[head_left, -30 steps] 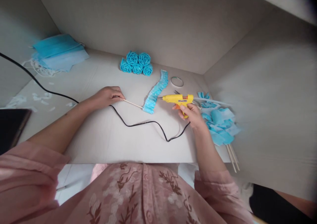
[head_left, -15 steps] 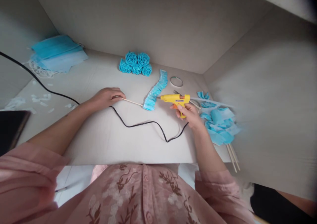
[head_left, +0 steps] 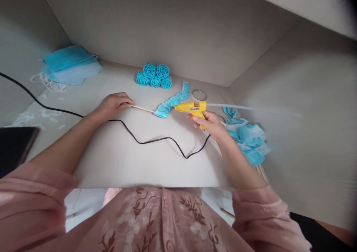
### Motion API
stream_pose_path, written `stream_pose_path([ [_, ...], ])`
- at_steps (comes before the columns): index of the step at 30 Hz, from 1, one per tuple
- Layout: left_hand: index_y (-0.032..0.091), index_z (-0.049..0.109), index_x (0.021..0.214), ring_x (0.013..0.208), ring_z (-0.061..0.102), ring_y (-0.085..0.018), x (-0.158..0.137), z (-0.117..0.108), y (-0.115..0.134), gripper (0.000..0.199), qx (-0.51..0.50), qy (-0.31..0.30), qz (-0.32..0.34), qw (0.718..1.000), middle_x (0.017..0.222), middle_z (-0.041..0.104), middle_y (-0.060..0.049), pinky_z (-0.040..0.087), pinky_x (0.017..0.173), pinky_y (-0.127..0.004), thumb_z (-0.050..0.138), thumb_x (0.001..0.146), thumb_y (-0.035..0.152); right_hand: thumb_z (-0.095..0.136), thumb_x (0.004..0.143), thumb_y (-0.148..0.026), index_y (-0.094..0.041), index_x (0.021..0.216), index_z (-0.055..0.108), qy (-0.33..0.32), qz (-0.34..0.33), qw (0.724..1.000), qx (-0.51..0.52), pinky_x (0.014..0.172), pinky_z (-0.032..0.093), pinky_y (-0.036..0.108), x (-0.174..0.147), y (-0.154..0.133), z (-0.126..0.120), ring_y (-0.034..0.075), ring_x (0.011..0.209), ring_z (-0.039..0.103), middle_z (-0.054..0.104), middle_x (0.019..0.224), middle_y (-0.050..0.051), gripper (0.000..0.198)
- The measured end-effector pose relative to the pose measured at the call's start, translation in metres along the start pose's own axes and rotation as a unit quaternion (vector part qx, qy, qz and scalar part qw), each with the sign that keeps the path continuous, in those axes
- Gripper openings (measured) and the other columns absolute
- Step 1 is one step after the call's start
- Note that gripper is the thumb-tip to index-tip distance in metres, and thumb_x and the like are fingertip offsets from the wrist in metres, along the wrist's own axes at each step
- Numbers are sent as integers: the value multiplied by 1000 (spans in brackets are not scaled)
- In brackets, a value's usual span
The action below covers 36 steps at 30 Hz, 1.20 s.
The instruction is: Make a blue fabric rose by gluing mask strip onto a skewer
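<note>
My left hand [head_left: 117, 105] pinches one end of a thin wooden stick [head_left: 142, 109]. The stick's other end meets the lower end of a ruffled blue fabric strip [head_left: 173, 101], which stretches away toward the back. In my right hand [head_left: 210, 123] is a yellow glue gun [head_left: 192, 108], fingers wrapped around its grip near the orange trigger. The gun's nozzle points left, right beside the strip; whether it touches I cannot tell. A long translucent glue stick [head_left: 237, 106] sticks out of the gun's back.
Several rolled blue fabric roses [head_left: 154, 75] are stacked at the back. Blue face masks [head_left: 72, 64] lie back left, white scraps [head_left: 52, 114] nearer. A ring-shaped tape roll [head_left: 199, 95] and crumpled blue fabric pieces [head_left: 248, 136] lie right. The black cord [head_left: 142, 142] crosses the table.
My left hand has drawn the stick a little left and back, and the strip's lower end has shifted with it. The glue gun has moved slightly left, its nozzle still by the strip.
</note>
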<state>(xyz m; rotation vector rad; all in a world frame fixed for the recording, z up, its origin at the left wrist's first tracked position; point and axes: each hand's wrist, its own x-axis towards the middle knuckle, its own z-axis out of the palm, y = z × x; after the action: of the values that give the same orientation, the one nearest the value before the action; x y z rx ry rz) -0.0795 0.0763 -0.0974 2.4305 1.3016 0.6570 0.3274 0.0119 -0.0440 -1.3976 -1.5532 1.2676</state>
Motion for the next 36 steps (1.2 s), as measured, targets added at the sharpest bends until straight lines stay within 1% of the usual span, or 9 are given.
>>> stream_pose_path([
  [4, 20, 75, 95, 88, 64, -19, 0, 6, 2, 35, -59, -42, 24, 997, 94, 70, -6, 48, 80, -28, 50, 95, 44, 77, 71, -56, -18, 97, 74, 21, -11, 1000, 18, 42, 32, 22, 6, 2, 10, 13, 61, 57, 73, 86, 7, 46],
  [7, 21, 76, 92, 89, 65, -19, 0, 13, 4, 36, -91, -34, 47, 994, 92, 71, -6, 48, 82, -29, 51, 96, 46, 76, 73, -57, -19, 96, 74, 19, -1, 1000, 15, 42, 33, 23, 5, 16, 20, 13, 60, 56, 73, 85, 7, 45],
  [11, 22, 76, 90, 88, 64, -19, 0, 17, 3, 38, -101, -10, 52, 993, 91, 71, -6, 48, 80, -29, 52, 96, 50, 77, 71, -58, -19, 96, 73, 4, 1, 1000, 26, 40, 32, 24, -1, 27, 26, 13, 59, 55, 76, 98, 9, 47],
  [18, 21, 77, 91, 87, 65, -19, 0, 19, 1, 36, -102, 4, 51, 993, 90, 71, -6, 48, 80, -30, 53, 96, 47, 76, 73, -58, -19, 96, 73, -29, -2, 1000, -3, 42, 33, 25, -5, 17, 26, 13, 59, 56, 76, 107, 11, 46],
  [23, 21, 77, 91, 88, 64, -20, 0, 20, 1, 36, -97, 8, 62, 993, 90, 71, -6, 47, 80, -30, 52, 97, 46, 75, 76, -55, -16, 94, 75, -43, -25, 997, -60, 49, 38, 26, -2, 23, 23, 14, 57, 54, 75, 81, 6, 43],
  [28, 22, 77, 91, 88, 63, -20, 1, 20, 0, 35, -80, 8, 82, 993, 90, 72, -6, 47, 82, -31, 52, 97, 45, 74, 77, -55, -18, 99, 74, -19, -29, 999, -3, 44, 33, 25, -4, 24, 9, 13, 57, 55, 77, 99, 9, 44],
  [31, 22, 77, 90, 89, 63, -20, 1, 21, -2, 34, -61, 8, 94, 994, 90, 72, -7, 47, 83, -31, 52, 97, 43, 72, 77, -57, -18, 98, 74, -5, -26, 999, 34, 42, 30, 25, -5, 21, 12, 13, 55, 54, 75, 90, 9, 45],
  [34, 22, 78, 89, 88, 62, -20, 0, 22, -4, 33, -49, 8, 99, 994, 90, 72, -7, 46, 83, -31, 52, 97, 42, 74, 75, -57, -18, 96, 74, -26, -29, 999, -11, 45, 33, 25, -3, 20, 22, 13, 58, 55, 75, 89, 8, 44],
  [36, 22, 78, 90, 88, 62, -20, 0, 22, -5, 33, -44, 11, 100, 994, 91, 72, -7, 46, 82, -31, 52, 96, 42, 74, 75, -57, -17, 94, 75, -30, -35, 997, -57, 48, 36, 26, -2, 20, 27, 14, 58, 54, 72, 76, 5, 44],
])
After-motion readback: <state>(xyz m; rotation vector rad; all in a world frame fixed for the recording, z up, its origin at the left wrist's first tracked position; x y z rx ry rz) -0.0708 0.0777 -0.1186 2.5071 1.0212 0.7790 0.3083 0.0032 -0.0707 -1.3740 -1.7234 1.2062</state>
